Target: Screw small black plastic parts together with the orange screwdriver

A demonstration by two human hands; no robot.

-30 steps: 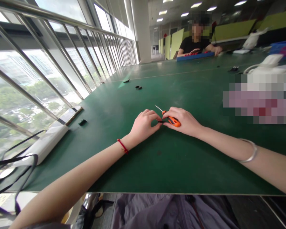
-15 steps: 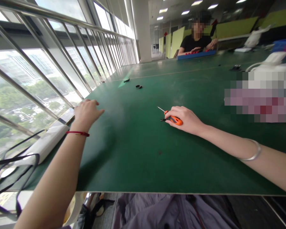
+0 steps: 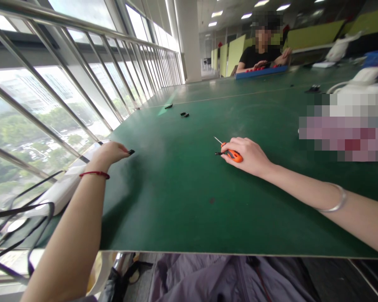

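Note:
My left hand [image 3: 108,154], at the table's left side, is closed with a small black piece [image 3: 131,152] pinched at its fingertips. Under my right hand [image 3: 247,155] lies an orange and black screwdriver [image 3: 234,155], its handle wrapped by my fingers and its thin shaft pointing away to the upper left. Another small black part [image 3: 219,153] sticks out to the left by my right thumb; whether the thumb grips it I cannot tell. Farther back on the green table [image 3: 176,188] are more small black pieces [image 3: 185,114] and a longer black one [image 3: 169,106].
A metal railing [image 3: 110,37] with windows runs along the left edge. A white power strip [image 3: 58,191] and black cables [image 3: 50,209] lie there. Across the table sits a person [image 3: 261,54] behind a blue tray [image 3: 261,73]. White bags [image 3: 362,82] stand at the right.
My left hand has turned, and its fingers have closed; the black piece now shows at their tips. My right hand with the screwdriver has barely moved.

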